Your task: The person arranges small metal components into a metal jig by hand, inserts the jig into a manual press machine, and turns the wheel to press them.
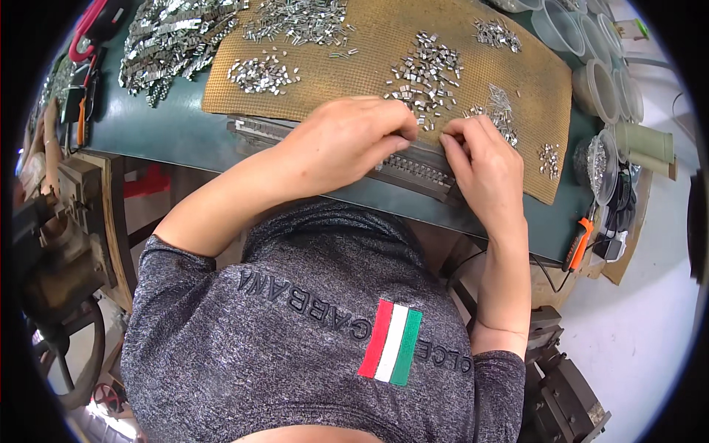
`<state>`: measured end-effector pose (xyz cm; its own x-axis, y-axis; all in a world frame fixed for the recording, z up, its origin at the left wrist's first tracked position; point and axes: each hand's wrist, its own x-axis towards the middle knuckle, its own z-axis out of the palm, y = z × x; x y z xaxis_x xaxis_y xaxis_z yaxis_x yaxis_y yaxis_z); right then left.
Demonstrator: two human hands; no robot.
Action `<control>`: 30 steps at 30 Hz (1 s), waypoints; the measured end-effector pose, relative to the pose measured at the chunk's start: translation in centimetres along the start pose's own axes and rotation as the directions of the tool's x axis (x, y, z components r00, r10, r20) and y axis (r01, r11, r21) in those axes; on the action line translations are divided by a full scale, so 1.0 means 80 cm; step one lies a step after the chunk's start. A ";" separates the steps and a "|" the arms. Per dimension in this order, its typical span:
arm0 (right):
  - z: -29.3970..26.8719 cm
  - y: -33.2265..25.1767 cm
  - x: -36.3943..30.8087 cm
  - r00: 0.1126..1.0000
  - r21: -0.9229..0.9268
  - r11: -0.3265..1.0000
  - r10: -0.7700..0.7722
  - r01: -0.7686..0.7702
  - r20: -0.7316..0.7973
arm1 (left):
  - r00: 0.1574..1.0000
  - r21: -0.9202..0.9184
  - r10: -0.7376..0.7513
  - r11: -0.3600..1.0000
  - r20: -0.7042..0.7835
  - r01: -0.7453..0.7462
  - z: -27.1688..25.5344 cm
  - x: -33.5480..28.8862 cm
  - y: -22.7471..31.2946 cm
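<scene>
A long dark metal fixture point(417, 171) lies along the table's near edge, with a row of small silvery pieces set in its channel. Over its middle, my left hand point(347, 140) has thumb and forefinger pinched together; anything between them is too small to make out. My right hand point(489, 159) is at the fixture's right end, its fingertips also closed in a pinch whose contents I cannot see. Just beyond the hands, a heap of small shiny metal pieces point(430, 70) spreads over a brown textured mat point(347, 77). Thin pin-like pieces point(500, 102) lie beyond my right hand.
More small metal parts form piles at the mat's far left point(295, 22), left point(262, 74) and right point(549, 160). Linked metal strips point(173, 44) are heaped on the green table point(140, 122). Plastic tubs point(595, 90) line the right side, near an orange-handled tool point(580, 244).
</scene>
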<state>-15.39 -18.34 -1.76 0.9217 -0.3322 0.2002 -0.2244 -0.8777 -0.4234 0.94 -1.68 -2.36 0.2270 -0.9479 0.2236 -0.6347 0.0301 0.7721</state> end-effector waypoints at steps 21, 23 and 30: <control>-0.021 -0.019 -0.045 0.997 0.119 0.993 0.014 -0.023 0.077 | 0.990 0.144 0.143 0.980 -0.007 -0.140 0.003 0.014 -0.002; -0.026 -0.015 -0.040 0.996 0.169 0.985 0.029 -0.043 0.085 | 0.992 0.179 0.123 0.977 -0.016 -0.119 -0.012 0.014 -0.008; 0.000 -0.016 -0.002 0.998 0.073 0.996 0.061 -0.059 -0.028 | 0.981 0.253 0.191 0.950 -0.015 -0.181 -0.021 0.021 -0.024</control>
<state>-15.28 -17.17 -1.28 0.8969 -0.3951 0.1986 -0.2551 -0.8291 -0.4975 3.78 -2.80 -2.52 0.1128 -0.9196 0.3763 -0.8313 0.1201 0.5428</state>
